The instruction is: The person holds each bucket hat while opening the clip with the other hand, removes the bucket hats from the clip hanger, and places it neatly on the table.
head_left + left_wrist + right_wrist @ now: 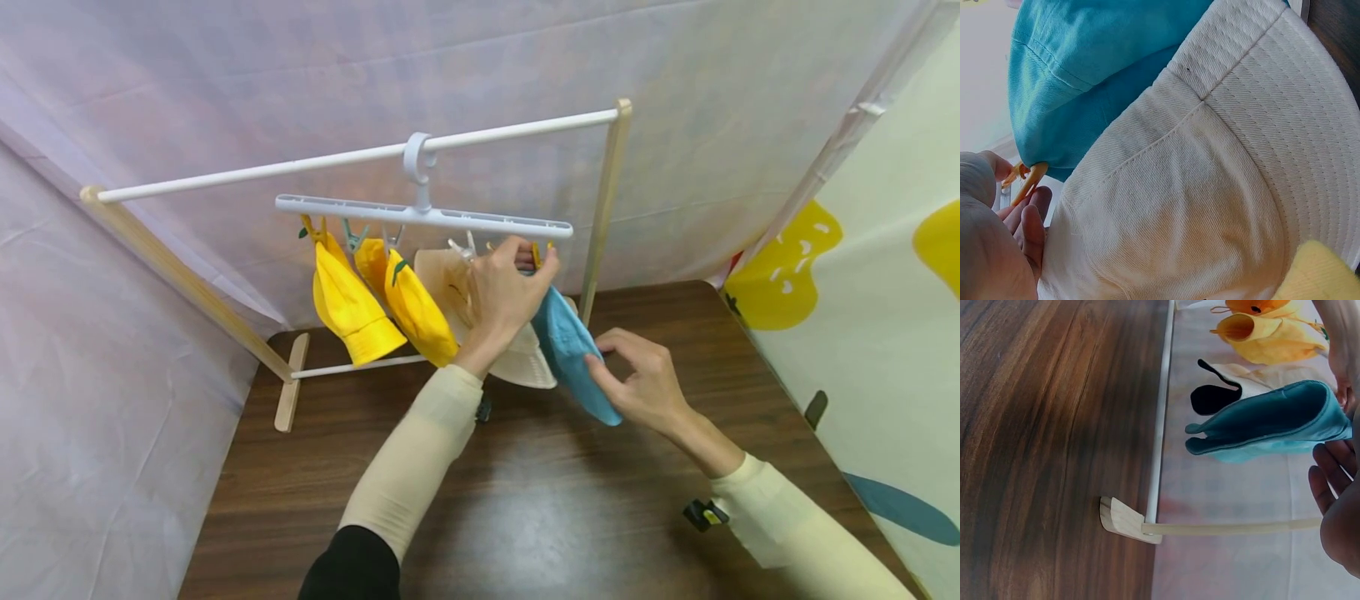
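Note:
A blue bucket hat (pixel 570 350) hangs at the right end of a white clip hanger (pixel 487 221). My left hand (pixel 506 287) is up at the hat's top and pinches an orange clothespin (pixel 1030 181) between thumb and fingers. That clothespin sits right at the blue fabric. Lower down, my right hand (pixel 645 379) pinches the blue hat's right edge, with its other fingers apart from the cloth in the right wrist view. A cream bucket hat (pixel 1166 194) hangs just left of the blue one, partly behind my left hand and wrist.
Two yellow hats (pixel 348 304) hang from clothespins at the hanger's left. The hanger hooks over the white rod (pixel 262 171) of a wooden-legged rack, whose right post (pixel 606 208) stands close to the blue hat. Below is a dark wooden table (pixel 525 517), with pale cloth behind.

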Available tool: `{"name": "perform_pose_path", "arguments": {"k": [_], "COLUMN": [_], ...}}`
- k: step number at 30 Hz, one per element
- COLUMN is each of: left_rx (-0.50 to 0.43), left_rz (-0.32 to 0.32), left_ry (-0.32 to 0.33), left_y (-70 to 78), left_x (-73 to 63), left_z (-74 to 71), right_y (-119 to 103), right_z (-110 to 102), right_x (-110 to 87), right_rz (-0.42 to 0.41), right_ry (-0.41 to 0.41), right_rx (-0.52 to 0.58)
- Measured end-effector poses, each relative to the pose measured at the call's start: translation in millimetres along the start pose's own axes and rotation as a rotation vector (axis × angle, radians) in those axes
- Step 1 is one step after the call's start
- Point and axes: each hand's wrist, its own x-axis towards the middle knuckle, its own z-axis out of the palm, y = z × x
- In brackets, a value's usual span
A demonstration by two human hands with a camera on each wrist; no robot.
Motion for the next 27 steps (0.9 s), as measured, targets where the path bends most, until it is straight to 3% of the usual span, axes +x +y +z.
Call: {"name": "perform_pose_path", "arguments": {"k": [12,27], "left_rx": [-0.005,-0.016], "left_rz": [-0.004,-0.010], "left_ry": [-0.014,-0.030], "left_y": [0.0,1.4], "left_x": [-0.6,-0.1], "left_z": [-0.4,-0.1], "right_y": [0.1,-0.4], "right_z": [-3.0,-6.8], "right_x": [0.1,-2.4], "right_rz": [-0.041,-0.056], "right_ry": [0.049,0.052], "right_rx": [0.007,0.008]}}
